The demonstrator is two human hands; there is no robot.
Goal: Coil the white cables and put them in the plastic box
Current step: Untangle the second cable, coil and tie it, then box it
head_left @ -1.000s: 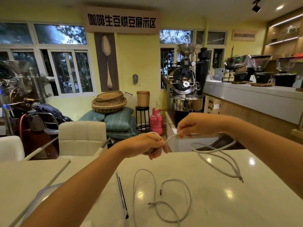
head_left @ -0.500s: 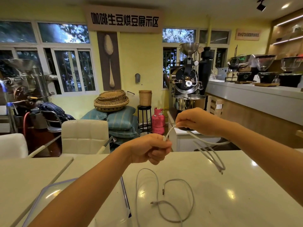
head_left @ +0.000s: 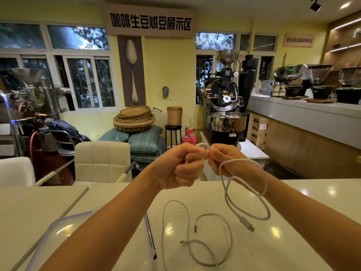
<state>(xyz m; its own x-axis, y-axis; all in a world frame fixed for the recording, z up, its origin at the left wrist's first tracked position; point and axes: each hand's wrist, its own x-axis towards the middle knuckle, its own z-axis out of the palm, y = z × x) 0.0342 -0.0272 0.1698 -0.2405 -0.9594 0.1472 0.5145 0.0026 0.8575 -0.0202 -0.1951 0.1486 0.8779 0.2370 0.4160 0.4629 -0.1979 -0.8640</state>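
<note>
Both hands were raised above the tabletop (head_left: 293, 241), left hand (head_left: 178, 166) and right hand (head_left: 227, 161) clenched on one white cable (head_left: 245, 194) (presumably forming loops); a second cable (head_left: 207, 241) lay uncoiled beside the plastic box (head_left: 58, 229).

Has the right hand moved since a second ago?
Yes. The right hand has closed in leftward to meet the left hand, both gripping the held cable above the table.
</note>
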